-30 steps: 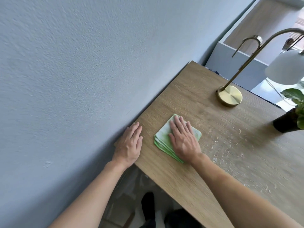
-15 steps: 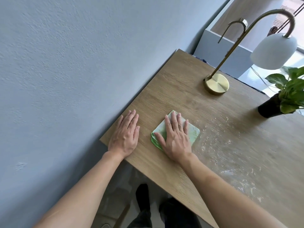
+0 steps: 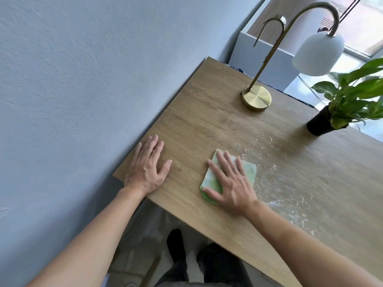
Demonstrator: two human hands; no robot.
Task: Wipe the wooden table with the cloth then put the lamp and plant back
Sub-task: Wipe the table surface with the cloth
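A folded green and white cloth [image 3: 249,169] lies on the wooden table [image 3: 207,121], near its front edge. My right hand [image 3: 230,181] presses flat on the cloth with fingers spread. My left hand [image 3: 148,165] rests flat on the table's near left corner, holding nothing. White crumbs and dust [image 3: 290,195] speckle the wood to the right of the cloth. A brass lamp [image 3: 256,98] with a white shade [image 3: 317,54] stands at the back. A green plant in a dark pot [image 3: 319,124] stands at the far right.
A blue-grey wall [image 3: 83,90] runs along the table's left side. Behind the table is a grey partition [image 3: 259,54] and a bright window. My legs in dark trousers [image 3: 207,264] show below the front edge.
My right hand has slid the cloth to the right, away from my left hand, toward the crumbs. The view has swung, showing more of the lamp and plant.
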